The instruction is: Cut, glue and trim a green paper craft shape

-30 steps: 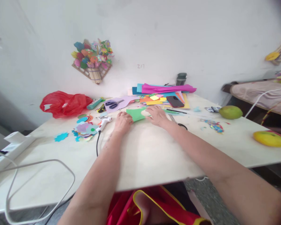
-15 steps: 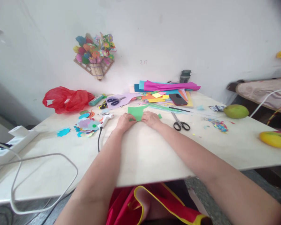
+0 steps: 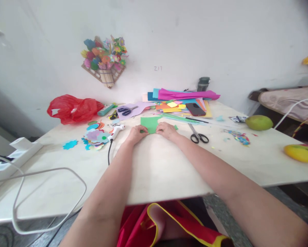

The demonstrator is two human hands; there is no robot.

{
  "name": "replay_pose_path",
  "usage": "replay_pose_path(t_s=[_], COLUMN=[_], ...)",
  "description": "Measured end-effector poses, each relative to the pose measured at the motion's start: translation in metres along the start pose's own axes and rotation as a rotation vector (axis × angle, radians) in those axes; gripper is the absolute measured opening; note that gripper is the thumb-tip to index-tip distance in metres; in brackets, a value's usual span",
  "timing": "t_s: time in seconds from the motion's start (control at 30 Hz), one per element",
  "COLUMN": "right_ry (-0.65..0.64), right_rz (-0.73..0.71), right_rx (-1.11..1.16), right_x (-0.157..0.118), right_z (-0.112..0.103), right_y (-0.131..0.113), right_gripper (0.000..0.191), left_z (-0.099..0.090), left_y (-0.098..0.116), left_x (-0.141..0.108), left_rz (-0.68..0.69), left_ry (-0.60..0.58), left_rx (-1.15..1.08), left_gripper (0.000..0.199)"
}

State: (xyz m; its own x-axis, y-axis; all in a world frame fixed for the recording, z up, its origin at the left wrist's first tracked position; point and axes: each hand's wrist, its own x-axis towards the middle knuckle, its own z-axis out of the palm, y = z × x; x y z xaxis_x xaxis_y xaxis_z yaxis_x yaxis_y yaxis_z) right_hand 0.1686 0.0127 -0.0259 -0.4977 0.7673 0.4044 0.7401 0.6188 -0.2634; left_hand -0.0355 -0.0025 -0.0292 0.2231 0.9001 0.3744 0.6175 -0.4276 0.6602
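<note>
A small sheet of green paper (image 3: pixel 150 124) lies on the table between my two hands. My left hand (image 3: pixel 138 133) has its bent fingers closed on the sheet's left lower edge. At the right lower edge, my right hand (image 3: pixel 166 129) pinches the same sheet. A small green scrap (image 3: pixel 176 127) shows just beyond my right hand. To the right lie scissors with black handles (image 3: pixel 199 138). A white glue gun (image 3: pixel 116 131) rests to the left of my left hand, its black cord running toward me.
Paper flower cutouts (image 3: pixel 95 135) are heaped on the left, near a red plastic bag (image 3: pixel 73 109). Purple-handled scissors (image 3: pixel 127 110), coloured sheets (image 3: pixel 187 94) and a phone (image 3: pixel 195 109) lie at the back. Two mangoes (image 3: pixel 259 122) sit right; a power strip (image 3: pixel 17 156) is left.
My fingers have shifted slightly along the green paper's near edge, the right hand's fingertips drawn a little closer together. The paper stays in nearly the same place.
</note>
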Motion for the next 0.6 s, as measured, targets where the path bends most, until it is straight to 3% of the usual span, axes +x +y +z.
replay_pose_path(t_s=[0.4, 0.6], right_ry=[-0.010, -0.013], right_rz=[0.052, 0.079], right_rx=[0.044, 0.086], right_x=[0.0029, 0.0075], right_z=[-0.0012, 0.0040], right_y=[-0.0030, 0.0028], right_gripper=[0.011, 0.010], left_z=[0.0010, 0.0014], left_y=[0.0058, 0.0097], left_x=[0.0018, 0.0019], left_rz=[0.094, 0.061], left_ry=[0.012, 0.019], left_rx=[0.197, 0.239], left_gripper=[0.005, 0.005])
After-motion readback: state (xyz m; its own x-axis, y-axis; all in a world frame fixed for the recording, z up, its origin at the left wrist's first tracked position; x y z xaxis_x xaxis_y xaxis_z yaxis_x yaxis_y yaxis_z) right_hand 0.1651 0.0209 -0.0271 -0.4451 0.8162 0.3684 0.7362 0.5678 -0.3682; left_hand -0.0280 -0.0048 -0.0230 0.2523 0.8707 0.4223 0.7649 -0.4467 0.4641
